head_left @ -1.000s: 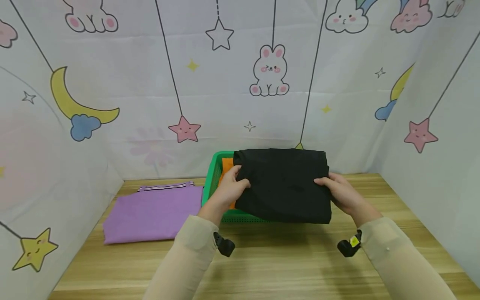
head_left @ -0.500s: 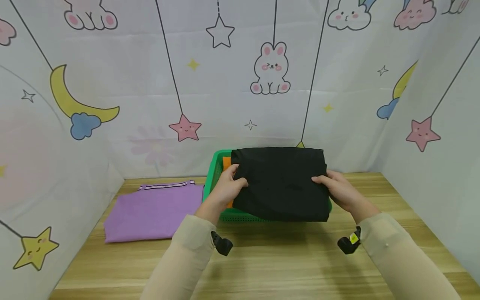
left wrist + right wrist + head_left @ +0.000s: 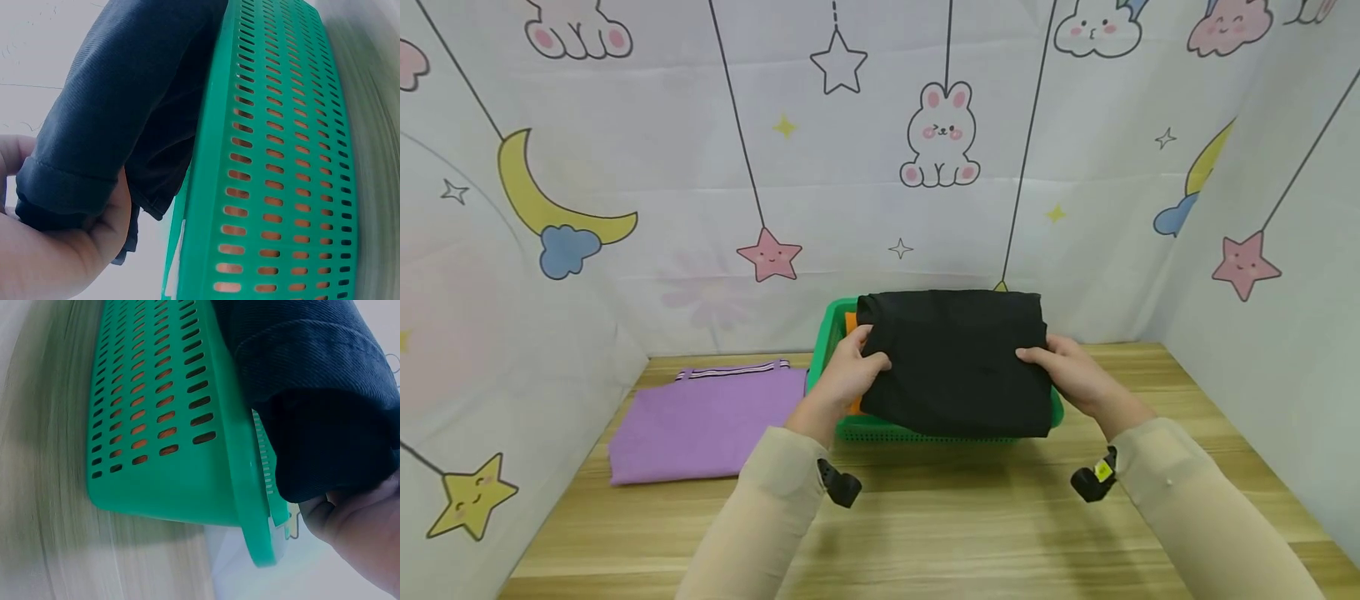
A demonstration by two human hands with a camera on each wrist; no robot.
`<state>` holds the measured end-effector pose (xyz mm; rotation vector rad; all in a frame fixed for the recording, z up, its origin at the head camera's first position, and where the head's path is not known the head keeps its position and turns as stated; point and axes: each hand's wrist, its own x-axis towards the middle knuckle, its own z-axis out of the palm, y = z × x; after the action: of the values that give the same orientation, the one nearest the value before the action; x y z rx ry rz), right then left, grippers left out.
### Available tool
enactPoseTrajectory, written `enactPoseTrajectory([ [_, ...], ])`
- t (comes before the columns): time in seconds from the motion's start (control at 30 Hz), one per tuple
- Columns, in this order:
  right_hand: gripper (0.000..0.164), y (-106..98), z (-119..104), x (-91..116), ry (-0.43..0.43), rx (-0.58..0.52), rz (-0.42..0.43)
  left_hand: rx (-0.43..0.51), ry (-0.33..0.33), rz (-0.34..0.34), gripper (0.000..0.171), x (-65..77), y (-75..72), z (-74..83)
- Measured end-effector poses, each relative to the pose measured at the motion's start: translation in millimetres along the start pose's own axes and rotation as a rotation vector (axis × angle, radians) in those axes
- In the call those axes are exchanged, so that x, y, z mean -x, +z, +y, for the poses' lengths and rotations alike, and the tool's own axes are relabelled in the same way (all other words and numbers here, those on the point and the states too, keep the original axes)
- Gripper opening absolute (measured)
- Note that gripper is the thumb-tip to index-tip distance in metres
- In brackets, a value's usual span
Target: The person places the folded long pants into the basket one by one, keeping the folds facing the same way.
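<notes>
Folded black cloth [image 3: 958, 367] is gripped by the left hand [image 3: 847, 373] and right hand [image 3: 1077, 377]; the green basket [image 3: 887, 432] is mostly blocked, purple cloth [image 3: 711, 425] laid left.

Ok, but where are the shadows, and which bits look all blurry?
Head view: soft shadows on the table in front of the green basket; left wrist view: table blurry along the right edge; right wrist view: shadow beside the basket's end, and very dark inside the black cloth.

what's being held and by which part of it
A folded black cloth, gripped at its left edge by the left hand and right edge by the right hand.
</notes>
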<state>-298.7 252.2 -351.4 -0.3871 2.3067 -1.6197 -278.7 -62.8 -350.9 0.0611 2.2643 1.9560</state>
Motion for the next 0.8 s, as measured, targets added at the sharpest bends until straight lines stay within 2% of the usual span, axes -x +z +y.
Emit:
enactPoseTrajectory([
  [0.23, 0.057, 2.3, -6.8, -0.6, 0.009, -0.007, -0.003, -0.023, 0.013, -0.002, 0.073, -0.4, -3.4, 1.8],
  [0.6, 0.059, 5.8, -13.4, -7.5, 0.041, -0.013, -0.012, -0.028, -0.008, 0.016, 0.073, -4.8, -8.5, -1.3],
  [0.8, 0.061, 6.7, -14.4, -13.2, 0.035, -0.016, -0.023, -0.024, 0.021, 0.025, 0.064, -6.4, -9.4, -0.7],
])
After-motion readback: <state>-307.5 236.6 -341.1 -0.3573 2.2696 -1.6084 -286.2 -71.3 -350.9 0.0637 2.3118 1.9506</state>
